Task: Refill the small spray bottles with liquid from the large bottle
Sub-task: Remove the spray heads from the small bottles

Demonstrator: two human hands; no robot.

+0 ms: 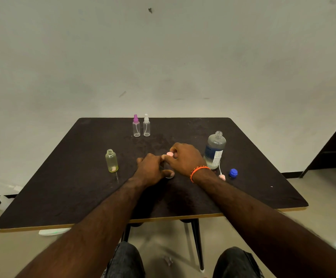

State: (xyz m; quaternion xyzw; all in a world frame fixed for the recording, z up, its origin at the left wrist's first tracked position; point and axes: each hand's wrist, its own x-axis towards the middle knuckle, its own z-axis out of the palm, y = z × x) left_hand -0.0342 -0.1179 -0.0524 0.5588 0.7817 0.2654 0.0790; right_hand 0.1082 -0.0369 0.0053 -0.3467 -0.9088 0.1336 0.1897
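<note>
The left hand (153, 169) steadies a small bottle (168, 173) on the worktop (63, 187) while the right hand (185, 159) pinches its pink cap (169, 154) directly above that grip, seemingly capping, so twisting tight comes next.

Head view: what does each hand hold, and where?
Left hand grips a small clear bottle round its body; right hand pinches the pink round cap at its top.
</note>
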